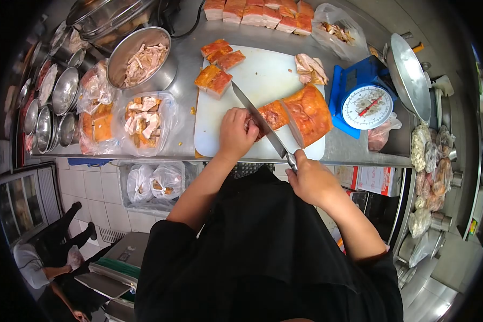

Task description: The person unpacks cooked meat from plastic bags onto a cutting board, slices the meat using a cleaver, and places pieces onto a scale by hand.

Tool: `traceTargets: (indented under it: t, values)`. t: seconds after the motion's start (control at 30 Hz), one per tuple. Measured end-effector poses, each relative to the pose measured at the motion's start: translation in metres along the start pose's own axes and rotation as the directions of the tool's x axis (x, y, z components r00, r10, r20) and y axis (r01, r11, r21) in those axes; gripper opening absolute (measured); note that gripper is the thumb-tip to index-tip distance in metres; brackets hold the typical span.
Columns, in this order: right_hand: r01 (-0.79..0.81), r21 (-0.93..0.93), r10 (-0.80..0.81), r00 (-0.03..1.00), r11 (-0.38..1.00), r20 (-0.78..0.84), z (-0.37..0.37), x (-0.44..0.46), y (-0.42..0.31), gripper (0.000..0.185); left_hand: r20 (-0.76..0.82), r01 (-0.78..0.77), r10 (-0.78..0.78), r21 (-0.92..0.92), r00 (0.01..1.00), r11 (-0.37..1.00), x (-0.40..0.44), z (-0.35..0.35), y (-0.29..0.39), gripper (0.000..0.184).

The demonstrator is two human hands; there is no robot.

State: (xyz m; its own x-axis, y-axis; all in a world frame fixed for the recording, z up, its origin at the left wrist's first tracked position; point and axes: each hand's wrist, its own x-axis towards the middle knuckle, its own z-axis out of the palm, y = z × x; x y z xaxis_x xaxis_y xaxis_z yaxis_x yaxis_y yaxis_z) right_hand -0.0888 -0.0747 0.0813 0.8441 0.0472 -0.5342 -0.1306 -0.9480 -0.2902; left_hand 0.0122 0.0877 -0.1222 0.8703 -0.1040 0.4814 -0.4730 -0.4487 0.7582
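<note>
My right hand [312, 178] is closed round the handle of a large kitchen knife [260, 119]. Its long blade slants up and left across the white cutting board [263, 61]. My left hand [237, 133], fingers curled, grips the near end of a strip of roast pork [273, 114] on the left of the blade. A bigger slab of roast pork [307, 112] with browned skin lies right of the strip. Cut pork chunks [214, 80] sit at the board's left side, and pale meat pieces [310, 68] at its right edge.
A blue dial scale [354, 80] with a metal pan stands right of the board. On the left are a steel pot [166, 75] of sliced meat and a bag-lined container [169, 121]. Pork blocks [257, 15] line the back. Another person [32, 265] is at lower left.
</note>
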Motion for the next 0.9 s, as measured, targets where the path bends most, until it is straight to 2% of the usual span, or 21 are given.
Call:
traceTargets:
  t: [0.13,0.27,0.33,0.57,0.63,0.8,0.87,0.9]
  values:
    - [-0.009,0.022,0.009,1.0,1.0,0.001,-0.003,-0.017,0.01,0.03,-0.049,0.016,-0.013,0.052,0.999,0.999,0.0,0.002,0.004,0.021]
    - [-0.061,0.023,0.058,0.992,0.998,0.116,-0.007,-0.032,0.018,0.031,-0.063,-0.028,0.032,0.063,0.998,0.998,0.0,0.002,0.005,0.02]
    - [-0.037,0.039,0.035,0.999,0.999,0.04,0.013,-0.01,0.023,0.041,-0.031,-0.026,0.027,0.052,0.999,0.998,0.001,0.0,0.004,0.02]
    - [-0.006,0.115,0.005,1.0,0.993,0.01,0.041,0.028,0.029,0.04,-0.045,-0.036,0.037,0.027,0.998,0.999,0.0,0.001,0.001,0.02]
    - [0.01,0.134,-0.001,0.998,0.991,-0.07,0.068,0.061,0.04,0.038,-0.018,-0.028,0.029,0.024,0.999,0.999,-0.002,0.001,0.002,0.021]
    - [0.037,0.158,-0.018,0.992,0.987,-0.123,0.071,0.061,0.042,0.036,0.007,-0.043,0.043,0.033,0.999,0.999,-0.003,-0.001,0.001,0.022]
    - [0.077,0.172,-0.056,0.991,0.982,-0.123,0.073,0.063,0.048,0.036,0.172,-0.035,0.036,-0.009,0.984,0.999,-0.01,-0.009,0.005,0.024]
    - [0.084,0.177,-0.06,0.989,0.981,-0.137,0.069,0.058,0.049,0.036,0.17,-0.051,0.051,-0.005,0.984,0.999,-0.015,-0.013,0.008,0.024]
